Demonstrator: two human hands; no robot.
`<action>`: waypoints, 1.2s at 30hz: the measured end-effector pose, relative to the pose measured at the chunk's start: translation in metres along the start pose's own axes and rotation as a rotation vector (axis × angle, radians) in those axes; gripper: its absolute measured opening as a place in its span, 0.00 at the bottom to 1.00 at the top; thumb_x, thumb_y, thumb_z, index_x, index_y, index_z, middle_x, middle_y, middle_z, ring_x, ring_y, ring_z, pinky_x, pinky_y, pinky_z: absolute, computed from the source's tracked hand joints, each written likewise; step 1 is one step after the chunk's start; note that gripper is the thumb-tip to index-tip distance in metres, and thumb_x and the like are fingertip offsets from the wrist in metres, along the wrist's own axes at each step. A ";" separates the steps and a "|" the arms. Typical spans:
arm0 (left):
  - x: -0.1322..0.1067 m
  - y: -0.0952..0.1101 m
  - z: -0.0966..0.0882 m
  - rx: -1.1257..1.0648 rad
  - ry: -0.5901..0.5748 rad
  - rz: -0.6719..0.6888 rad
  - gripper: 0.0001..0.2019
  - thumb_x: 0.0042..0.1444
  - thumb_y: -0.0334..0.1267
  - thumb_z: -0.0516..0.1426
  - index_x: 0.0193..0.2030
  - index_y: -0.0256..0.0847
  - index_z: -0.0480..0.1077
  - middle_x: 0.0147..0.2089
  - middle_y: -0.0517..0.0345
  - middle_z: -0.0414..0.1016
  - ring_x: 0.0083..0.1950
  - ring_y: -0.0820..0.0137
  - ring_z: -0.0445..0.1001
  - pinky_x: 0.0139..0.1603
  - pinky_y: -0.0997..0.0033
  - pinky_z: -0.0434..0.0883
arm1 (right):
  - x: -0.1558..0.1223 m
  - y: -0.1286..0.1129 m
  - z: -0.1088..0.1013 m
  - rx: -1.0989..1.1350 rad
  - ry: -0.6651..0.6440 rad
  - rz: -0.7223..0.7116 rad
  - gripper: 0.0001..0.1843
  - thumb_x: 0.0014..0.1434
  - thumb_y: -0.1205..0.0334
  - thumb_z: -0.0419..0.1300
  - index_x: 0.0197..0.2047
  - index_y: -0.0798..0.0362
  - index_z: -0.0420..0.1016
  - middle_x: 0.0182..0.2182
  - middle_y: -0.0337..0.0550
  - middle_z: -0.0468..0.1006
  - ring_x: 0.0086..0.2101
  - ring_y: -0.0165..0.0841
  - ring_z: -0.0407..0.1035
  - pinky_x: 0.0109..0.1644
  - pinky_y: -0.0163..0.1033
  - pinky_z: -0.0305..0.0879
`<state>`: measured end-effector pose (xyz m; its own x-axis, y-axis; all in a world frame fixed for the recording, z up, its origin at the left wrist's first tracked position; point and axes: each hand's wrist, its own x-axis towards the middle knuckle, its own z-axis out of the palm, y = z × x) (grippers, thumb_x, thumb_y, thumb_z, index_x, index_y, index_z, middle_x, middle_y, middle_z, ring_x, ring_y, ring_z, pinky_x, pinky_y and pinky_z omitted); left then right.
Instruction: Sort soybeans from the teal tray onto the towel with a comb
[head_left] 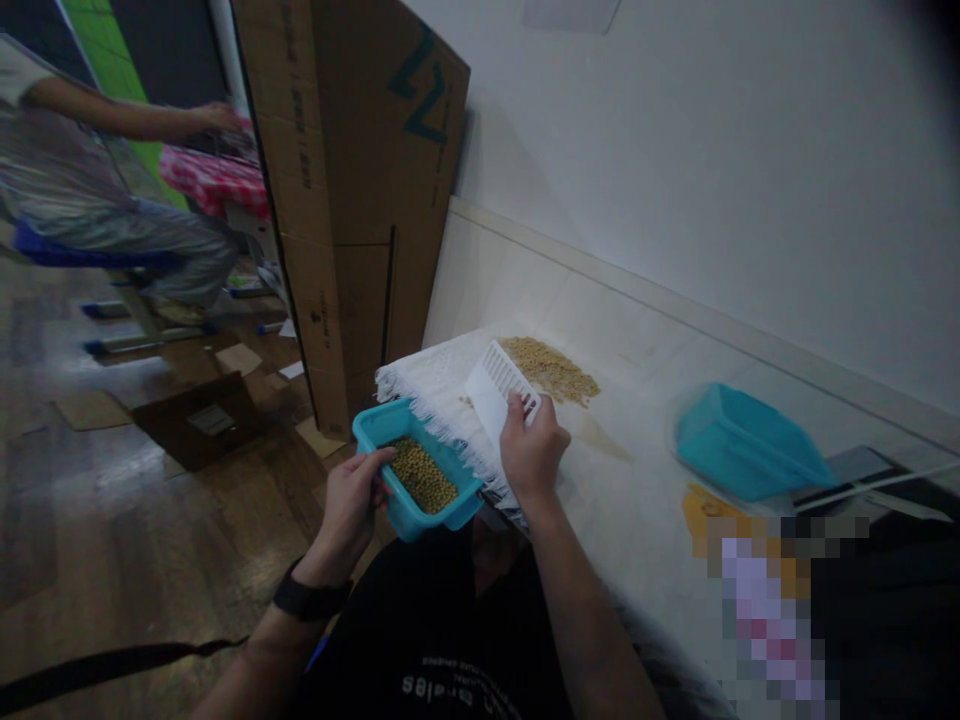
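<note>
My left hand grips the near left wall of a turquoise plastic tub, its thumb over the rim. Greenish beans cover the bottom of this tub, which is at the table's front edge. In my right hand is a white slotted plastic scoop, tilted over a white fringed cloth. Pale yellow beans lie spread on the table just beyond the scoop. The tub's far side touches or overlaps the cloth's fringe; I cannot tell which.
A second turquoise container stands at the right of the white table, near a dark flat object. A tall cardboard box rises at the left end. Another person sits farther left. An open carton lies on the floor.
</note>
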<state>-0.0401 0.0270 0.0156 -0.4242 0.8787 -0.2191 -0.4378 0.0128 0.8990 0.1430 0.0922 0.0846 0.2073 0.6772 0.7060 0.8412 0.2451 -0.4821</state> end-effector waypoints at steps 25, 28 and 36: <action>0.010 0.005 -0.008 0.023 0.014 0.026 0.15 0.44 0.40 0.64 0.16 0.41 0.63 0.12 0.68 0.60 0.12 0.79 0.54 0.11 0.77 0.53 | -0.018 -0.001 0.006 0.084 -0.016 -0.106 0.22 0.68 0.47 0.48 0.37 0.56 0.74 0.24 0.46 0.79 0.24 0.34 0.74 0.27 0.32 0.59; 0.011 0.004 -0.009 0.015 0.011 0.021 0.15 0.44 0.40 0.64 0.17 0.42 0.63 0.12 0.68 0.61 0.12 0.79 0.53 0.11 0.77 0.53 | -0.022 -0.004 0.004 0.096 -0.032 -0.115 0.23 0.68 0.46 0.48 0.37 0.55 0.75 0.25 0.46 0.79 0.25 0.34 0.75 0.28 0.32 0.61; 0.007 0.005 -0.006 0.016 -0.004 0.027 0.15 0.44 0.40 0.64 0.15 0.41 0.63 0.12 0.68 0.60 0.12 0.79 0.53 0.11 0.77 0.54 | -0.030 -0.011 -0.017 0.195 -0.006 -0.084 0.22 0.66 0.46 0.51 0.36 0.55 0.75 0.23 0.43 0.79 0.25 0.33 0.75 0.28 0.32 0.63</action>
<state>-0.0504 0.0308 0.0166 -0.4325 0.8806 -0.1937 -0.4136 -0.0029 0.9105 0.1363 0.0571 0.0775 0.1372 0.6526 0.7451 0.7429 0.4298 -0.5132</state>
